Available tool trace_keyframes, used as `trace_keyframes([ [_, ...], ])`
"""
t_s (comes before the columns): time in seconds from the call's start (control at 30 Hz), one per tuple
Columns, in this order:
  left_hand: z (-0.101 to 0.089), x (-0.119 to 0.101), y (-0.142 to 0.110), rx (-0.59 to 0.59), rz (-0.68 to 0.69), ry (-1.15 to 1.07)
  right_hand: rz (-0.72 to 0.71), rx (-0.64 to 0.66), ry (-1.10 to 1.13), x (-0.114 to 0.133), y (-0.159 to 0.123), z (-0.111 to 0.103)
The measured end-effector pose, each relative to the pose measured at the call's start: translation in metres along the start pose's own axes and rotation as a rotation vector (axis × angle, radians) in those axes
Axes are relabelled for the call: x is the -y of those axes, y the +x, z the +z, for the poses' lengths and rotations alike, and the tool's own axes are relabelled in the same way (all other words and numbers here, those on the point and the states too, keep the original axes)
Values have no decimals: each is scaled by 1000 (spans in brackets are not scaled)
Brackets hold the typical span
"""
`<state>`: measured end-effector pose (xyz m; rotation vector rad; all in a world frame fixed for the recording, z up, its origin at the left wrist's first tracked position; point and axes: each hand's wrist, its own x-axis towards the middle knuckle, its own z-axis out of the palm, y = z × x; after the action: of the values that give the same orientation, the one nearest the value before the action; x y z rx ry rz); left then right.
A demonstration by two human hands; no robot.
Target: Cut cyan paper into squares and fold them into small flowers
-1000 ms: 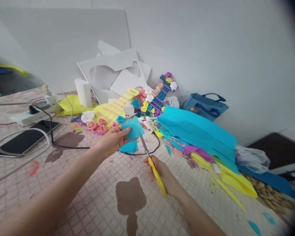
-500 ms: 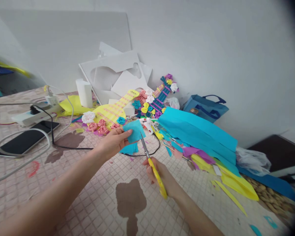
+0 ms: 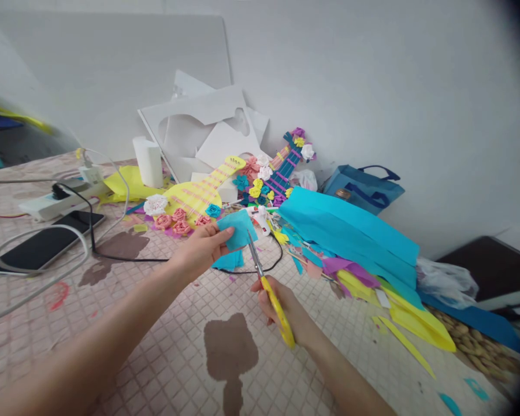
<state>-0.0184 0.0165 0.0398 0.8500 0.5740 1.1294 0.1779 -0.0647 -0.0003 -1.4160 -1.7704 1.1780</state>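
Note:
Between the thumb and fingers of my left hand (image 3: 205,245) is a small square of light-blue paper (image 3: 239,228). My right hand (image 3: 279,306) grips yellow-handled scissors (image 3: 278,312), whose metal blades point up at the lower right edge of the square. The blades look nearly closed, and whether they cut into the paper I cannot tell. Under the held square, more blue paper squares (image 3: 229,262) lie on the table. Just behind is a white glue gun (image 3: 260,218) with a black cord.
A yellow paper guitar (image 3: 195,199) with paper flowers lies behind my left hand. To the right are large blue paper sheets (image 3: 351,231), yellow strips and a blue bag (image 3: 361,188). At left are a phone (image 3: 43,242), a power strip (image 3: 60,199) and loose cables.
Both hands, the blue square and the scissors stay almost where they were. The view has shifted very slightly.

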Motion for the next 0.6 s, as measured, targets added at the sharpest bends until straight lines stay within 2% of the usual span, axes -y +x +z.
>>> trace_keyframes([
  [0.6,0,0,2,-6,3,-14,4,-54,-35,-1,3,2],
])
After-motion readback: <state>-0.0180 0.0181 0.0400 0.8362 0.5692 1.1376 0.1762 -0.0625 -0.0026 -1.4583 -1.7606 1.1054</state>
